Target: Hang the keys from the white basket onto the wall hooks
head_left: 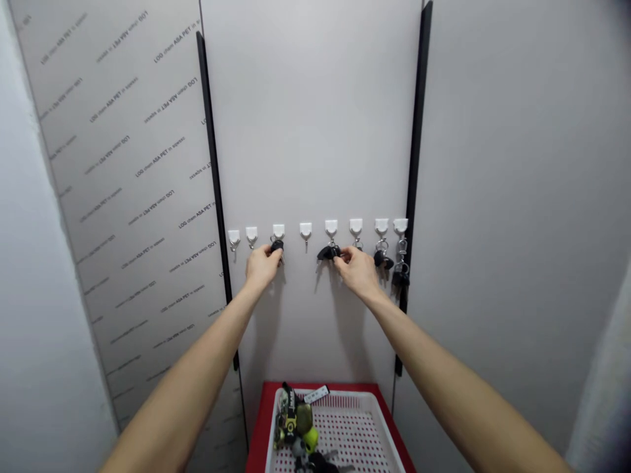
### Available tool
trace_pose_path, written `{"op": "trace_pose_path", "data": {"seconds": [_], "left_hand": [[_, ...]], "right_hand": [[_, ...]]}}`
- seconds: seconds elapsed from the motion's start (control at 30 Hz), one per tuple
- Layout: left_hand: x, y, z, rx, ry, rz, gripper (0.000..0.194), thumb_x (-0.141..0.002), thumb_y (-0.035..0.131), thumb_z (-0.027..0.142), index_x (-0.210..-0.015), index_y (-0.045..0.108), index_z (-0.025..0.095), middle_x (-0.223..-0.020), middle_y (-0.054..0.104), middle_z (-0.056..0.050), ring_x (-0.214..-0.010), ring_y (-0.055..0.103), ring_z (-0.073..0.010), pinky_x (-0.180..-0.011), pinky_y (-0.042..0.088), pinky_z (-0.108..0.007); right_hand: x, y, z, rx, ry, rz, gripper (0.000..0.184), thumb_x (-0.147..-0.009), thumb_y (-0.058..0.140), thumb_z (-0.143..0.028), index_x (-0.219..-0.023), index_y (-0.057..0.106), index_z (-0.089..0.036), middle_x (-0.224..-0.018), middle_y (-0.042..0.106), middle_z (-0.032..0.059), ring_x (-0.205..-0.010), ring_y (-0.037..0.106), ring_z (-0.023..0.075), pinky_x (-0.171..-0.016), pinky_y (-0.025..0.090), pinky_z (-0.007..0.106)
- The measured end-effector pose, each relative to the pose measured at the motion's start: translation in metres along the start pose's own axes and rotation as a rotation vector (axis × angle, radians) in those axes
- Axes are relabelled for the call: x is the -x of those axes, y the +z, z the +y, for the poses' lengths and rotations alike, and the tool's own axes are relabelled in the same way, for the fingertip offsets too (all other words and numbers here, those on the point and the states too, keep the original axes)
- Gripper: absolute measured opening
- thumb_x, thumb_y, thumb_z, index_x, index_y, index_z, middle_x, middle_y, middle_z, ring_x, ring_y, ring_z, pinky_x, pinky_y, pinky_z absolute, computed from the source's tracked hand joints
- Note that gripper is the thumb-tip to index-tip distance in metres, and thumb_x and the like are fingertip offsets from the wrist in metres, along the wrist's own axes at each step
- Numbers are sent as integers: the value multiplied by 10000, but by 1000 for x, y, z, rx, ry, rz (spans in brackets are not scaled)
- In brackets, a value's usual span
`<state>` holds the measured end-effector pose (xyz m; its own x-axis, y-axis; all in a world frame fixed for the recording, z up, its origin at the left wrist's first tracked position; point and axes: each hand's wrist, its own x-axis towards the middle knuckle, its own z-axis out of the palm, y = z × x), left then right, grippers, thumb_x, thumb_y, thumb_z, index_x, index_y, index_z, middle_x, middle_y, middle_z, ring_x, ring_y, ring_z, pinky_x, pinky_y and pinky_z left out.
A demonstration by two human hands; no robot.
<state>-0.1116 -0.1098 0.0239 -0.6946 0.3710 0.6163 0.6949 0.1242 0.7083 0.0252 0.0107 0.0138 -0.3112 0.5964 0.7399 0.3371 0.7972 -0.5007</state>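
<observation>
A row of several white wall hooks runs across the grey panel. My left hand [262, 266] is closed on a black key [277, 246] hanging from the third hook [279, 230]. My right hand [359, 269] pinches another black key [328, 252] under the fifth hook [331, 227]. The fourth hook [305, 229] between them is bare, as are the two leftmost hooks [233, 236]. More black keys [383, 257] hang from the hooks at the right end, the last one [401, 276] lowest.
Below, a white perforated basket [365, 427] sits on a red surface [261, 420]; a pile of keys and key fobs [298, 427] lies in its left part. Black vertical strips [417, 164] border the panel. A film-covered board [123, 184] leans at the left.
</observation>
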Motion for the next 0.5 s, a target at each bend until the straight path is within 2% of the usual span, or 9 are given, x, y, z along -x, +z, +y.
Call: {"op": "trace_pose_path", "data": {"seconds": [0.13, 0.23, 0.37, 0.5], "left_hand": [[-6, -16, 21, 192, 34, 74, 184, -594, 432, 313, -596, 503, 143, -533, 522, 14, -469, 494, -88, -480, 359, -193], [-2, -12, 33, 275, 49, -36, 178, -589, 437, 304, -590, 496, 135, -484, 489, 26, -450, 466, -77, -465, 352, -186], [26, 19, 30, 243, 64, -340, 152, -593, 426, 249, -623, 508, 125, -511, 496, 16, -490, 460, -81, -461, 341, -183], [68, 56, 5, 158, 51, -514, 173, -626, 388, 229, -681, 511, 120, -583, 524, -3, -532, 464, -89, -483, 349, -191]], "right_hand": [[-13, -12, -8, -63, -3, 67, 228, -599, 444, -269, -736, 577, -144, -635, 588, 30, -589, 514, 126, -557, 369, 225], [-16, -26, -16, -100, -41, 75, 202, -589, 453, -263, -683, 583, -140, -627, 590, 27, -578, 509, 117, -562, 369, 217], [2, -35, -15, -175, -94, -57, 183, -584, 461, -246, -666, 578, -133, -620, 591, 18, -560, 502, 101, -544, 365, 191], [43, -23, 6, -128, -100, -291, 173, -590, 438, -205, -660, 571, -121, -589, 582, 17, -495, 465, 85, -478, 332, 175]]}}
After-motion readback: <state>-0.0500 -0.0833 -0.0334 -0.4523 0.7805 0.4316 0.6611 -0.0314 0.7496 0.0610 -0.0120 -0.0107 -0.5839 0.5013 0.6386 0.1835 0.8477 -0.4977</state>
